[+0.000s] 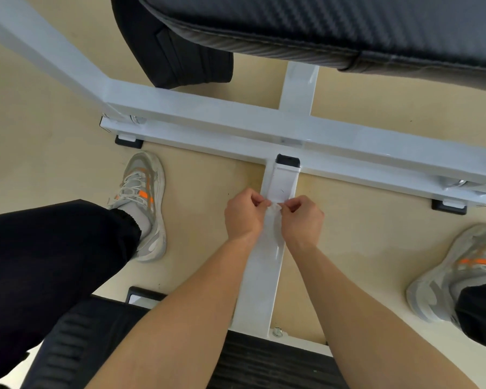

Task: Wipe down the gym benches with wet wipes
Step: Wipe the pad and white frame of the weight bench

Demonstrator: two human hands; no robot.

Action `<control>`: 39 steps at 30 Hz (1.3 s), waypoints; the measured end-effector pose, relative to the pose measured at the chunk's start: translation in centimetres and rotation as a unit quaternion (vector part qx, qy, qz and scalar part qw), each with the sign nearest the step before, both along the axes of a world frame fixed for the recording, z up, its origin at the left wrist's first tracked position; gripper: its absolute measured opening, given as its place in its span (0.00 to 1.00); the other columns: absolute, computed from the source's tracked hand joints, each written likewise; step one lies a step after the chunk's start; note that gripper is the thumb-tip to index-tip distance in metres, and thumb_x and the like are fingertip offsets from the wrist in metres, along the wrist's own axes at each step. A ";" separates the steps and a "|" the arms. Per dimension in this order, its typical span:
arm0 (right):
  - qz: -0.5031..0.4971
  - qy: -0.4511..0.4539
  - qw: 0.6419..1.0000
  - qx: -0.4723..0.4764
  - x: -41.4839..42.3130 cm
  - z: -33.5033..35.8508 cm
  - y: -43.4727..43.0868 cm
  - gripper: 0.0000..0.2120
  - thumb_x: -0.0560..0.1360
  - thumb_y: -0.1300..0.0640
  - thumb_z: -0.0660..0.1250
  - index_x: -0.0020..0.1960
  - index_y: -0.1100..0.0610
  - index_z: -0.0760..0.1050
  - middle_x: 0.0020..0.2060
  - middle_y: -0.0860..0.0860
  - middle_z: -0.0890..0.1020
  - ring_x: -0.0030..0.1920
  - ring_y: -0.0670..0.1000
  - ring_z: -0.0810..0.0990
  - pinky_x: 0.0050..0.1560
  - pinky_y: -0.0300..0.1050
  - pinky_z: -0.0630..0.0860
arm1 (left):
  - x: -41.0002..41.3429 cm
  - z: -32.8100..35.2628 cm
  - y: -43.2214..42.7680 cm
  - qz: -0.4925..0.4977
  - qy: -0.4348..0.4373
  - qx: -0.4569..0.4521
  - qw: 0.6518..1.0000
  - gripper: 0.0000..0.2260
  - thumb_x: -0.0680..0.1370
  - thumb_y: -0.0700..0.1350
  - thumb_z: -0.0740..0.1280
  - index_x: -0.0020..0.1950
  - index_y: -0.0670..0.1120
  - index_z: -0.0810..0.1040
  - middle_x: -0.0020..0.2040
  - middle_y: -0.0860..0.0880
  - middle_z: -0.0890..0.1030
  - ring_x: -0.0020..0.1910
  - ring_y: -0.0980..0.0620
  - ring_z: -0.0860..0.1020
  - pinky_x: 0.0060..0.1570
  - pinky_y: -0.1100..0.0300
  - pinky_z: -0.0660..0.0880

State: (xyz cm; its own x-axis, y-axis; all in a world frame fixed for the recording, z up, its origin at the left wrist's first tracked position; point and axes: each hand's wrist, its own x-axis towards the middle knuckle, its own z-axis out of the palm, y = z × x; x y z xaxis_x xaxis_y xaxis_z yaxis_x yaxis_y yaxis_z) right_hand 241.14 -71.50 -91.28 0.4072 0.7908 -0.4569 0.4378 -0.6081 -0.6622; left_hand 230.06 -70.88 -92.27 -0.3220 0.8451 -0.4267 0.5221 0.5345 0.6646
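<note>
Both hands, left hand (243, 217) and right hand (302, 219), pinch a small wet wipe (274, 208) above the white frame bar (260, 279), seemingly unfolding it. Spread it fully flat before wiping the padded bench (348, 29).

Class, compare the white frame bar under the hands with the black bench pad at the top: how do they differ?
The frame bar is white, smooth and glossy; the bench pad is black with a woven texture. The bar is narrow and low near the floor; the pad is wide and raised. Both belong to gym benches.
</note>
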 end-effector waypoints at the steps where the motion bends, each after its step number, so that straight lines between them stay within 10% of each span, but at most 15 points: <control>1: 0.003 0.004 1.000 0.012 -0.1 0.4 0.0 0.05 0.75 0.60 0.72 0.42 0.54 0.77 0.38 0.47 0.81 0.41 0.48 0.80 0.46 0.45 0.79 | 0.1 0.2 0.0 0.008 -0.006 0.002 1.000 0.04 0.75 0.44 0.74 0.43 0.48 0.80 0.39 0.56 0.81 0.40 0.54 0.80 0.45 0.58 0.77; 6: 0.007 0.076 0.993 0.086 -0.3 3.9 0.1 0.05 0.76 0.59 0.72 0.48 0.50 0.79 0.37 0.43 0.81 0.38 0.41 0.79 0.41 0.33 0.74 | -0.2 2.8 0.0 0.066 -0.161 0.021 0.985 0.03 0.77 0.40 0.72 0.47 0.48 0.82 0.41 0.52 0.83 0.38 0.54 0.82 0.42 0.63 0.78; 15: 0.081 0.183 0.979 0.043 -1.5 6.8 -0.9 0.18 0.79 0.69 0.60 0.51 0.49 0.82 0.44 0.45 0.86 0.48 0.47 0.85 0.56 0.48 0.81 | -2.2 3.4 -0.9 0.074 -0.267 0.006 0.961 0.09 0.77 0.44 0.73 0.57 0.47 0.84 0.49 0.47 0.85 0.41 0.57 0.82 0.47 0.60 0.79; 23: 0.006 0.066 0.997 0.038 -1.4 6.8 -0.8 0.15 0.77 0.65 0.59 0.49 0.51 0.80 0.43 0.48 0.84 0.42 0.49 0.83 0.42 0.42 0.77 | -1.8 2.8 2.9 0.150 -0.214 0.030 0.965 0.04 0.75 0.41 0.74 0.49 0.46 0.86 0.43 0.54 0.84 0.40 0.59 0.80 0.40 0.73 0.72; 32: 0.015 -0.001 1.000 -0.023 -2.0 6.3 -1.8 0.14 0.77 0.64 0.58 0.49 0.53 0.81 0.44 0.47 0.84 0.37 0.42 0.83 0.37 0.36 0.75 | -1.0 2.1 2.6 0.013 -0.194 0.067 0.979 0.11 0.81 0.43 0.65 0.59 0.47 0.85 0.46 0.47 0.86 0.47 0.47 0.82 0.51 0.55 0.77; 39: -0.003 -0.018 0.999 -0.037 -2.0 6.1 -2.3 0.13 0.76 0.64 0.59 0.47 0.53 0.81 0.41 0.48 0.84 0.38 0.44 0.83 0.39 0.39 0.75 | -1.1 2.1 3.2 0.059 -0.253 0.035 0.965 0.11 0.80 0.42 0.68 0.60 0.45 0.84 0.49 0.52 0.86 0.47 0.56 0.82 0.51 0.65 0.76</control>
State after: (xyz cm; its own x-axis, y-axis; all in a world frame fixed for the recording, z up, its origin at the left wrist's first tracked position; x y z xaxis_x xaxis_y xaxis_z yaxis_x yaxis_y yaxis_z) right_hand 239.15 -73.77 -85.18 0.4297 0.7530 -0.4984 0.4566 -0.6574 -0.5995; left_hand 228.98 -67.70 -90.22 -0.1824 0.8480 -0.4976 0.0594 0.5147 0.8553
